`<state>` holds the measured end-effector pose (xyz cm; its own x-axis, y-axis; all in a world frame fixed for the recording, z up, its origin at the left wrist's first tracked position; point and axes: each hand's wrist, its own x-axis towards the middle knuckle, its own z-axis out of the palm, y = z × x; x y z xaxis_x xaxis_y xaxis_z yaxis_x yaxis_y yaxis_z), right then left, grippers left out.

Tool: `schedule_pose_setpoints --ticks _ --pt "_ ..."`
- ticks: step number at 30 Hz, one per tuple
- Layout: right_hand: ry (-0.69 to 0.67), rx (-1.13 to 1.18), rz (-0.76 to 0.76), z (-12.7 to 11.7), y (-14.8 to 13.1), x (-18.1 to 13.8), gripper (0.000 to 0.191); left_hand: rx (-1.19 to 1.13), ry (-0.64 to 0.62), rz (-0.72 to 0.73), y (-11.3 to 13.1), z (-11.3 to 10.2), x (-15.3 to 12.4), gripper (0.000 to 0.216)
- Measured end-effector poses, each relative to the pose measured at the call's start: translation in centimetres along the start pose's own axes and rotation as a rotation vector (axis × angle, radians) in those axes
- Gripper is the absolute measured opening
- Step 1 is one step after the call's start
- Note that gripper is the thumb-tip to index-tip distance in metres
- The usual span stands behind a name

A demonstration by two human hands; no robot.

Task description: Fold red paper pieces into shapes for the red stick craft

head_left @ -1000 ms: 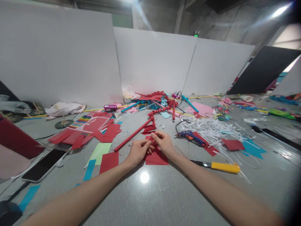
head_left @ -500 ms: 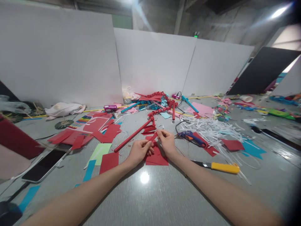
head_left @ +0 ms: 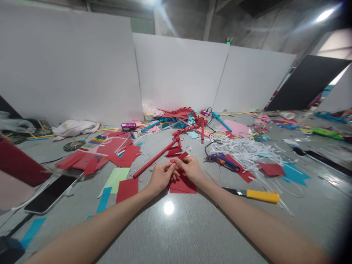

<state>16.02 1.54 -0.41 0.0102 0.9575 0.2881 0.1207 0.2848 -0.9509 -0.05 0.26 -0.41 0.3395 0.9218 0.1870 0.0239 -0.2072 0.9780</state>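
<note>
My left hand (head_left: 161, 175) and my right hand (head_left: 191, 169) meet at the middle of the grey table, fingertips pinched together on a narrow red paper strip (head_left: 180, 156) that sticks up and back from between them. Under both hands lies a flat red paper sheet (head_left: 182, 185). A long red paper tube (head_left: 154, 159) runs diagonally just behind my left hand. Another red sheet (head_left: 127, 189) lies left of my left wrist.
A yellow-handled utility knife (head_left: 254, 194) lies right of my right forearm. A blue glue gun (head_left: 223, 160) and a heap of white paper shreds (head_left: 247, 150) sit further right. A phone (head_left: 51, 194) and red and green paper scraps (head_left: 115, 178) lie left. White boards (head_left: 178, 71) wall the back.
My right hand had pulled away to the right, stretching the red strip, and has now come back against my left hand. The strip's end now points up behind the fingers.
</note>
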Motion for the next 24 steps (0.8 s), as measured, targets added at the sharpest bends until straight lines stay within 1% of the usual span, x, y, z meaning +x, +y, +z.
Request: schedule_pose_setpoints --ticks 3,6,11,18,24 --pt "0.095 0.014 0.010 -0.17 0.06 0.06 0.049 0.000 0.012 -0.011 0.12 0.15 -0.07 0.043" --pt "0.114 0.056 0.001 -0.36 0.11 0.10 0.046 0.002 0.005 -0.018 0.13 0.22 -0.10 0.043" --pt "0.163 0.065 -0.064 -0.49 0.05 0.28 0.044 -0.001 0.005 -0.039 0.09 0.24 -0.10 0.042" --pt "0.172 0.073 -0.075 -0.45 0.10 0.22 0.049 0.009 0.003 -0.045 0.21 0.22 -0.18 0.041" --pt "0.188 0.077 -0.072 -0.43 -0.03 0.28 0.043 -0.024 0.000 -0.050 0.33 0.29 -0.21 0.042"
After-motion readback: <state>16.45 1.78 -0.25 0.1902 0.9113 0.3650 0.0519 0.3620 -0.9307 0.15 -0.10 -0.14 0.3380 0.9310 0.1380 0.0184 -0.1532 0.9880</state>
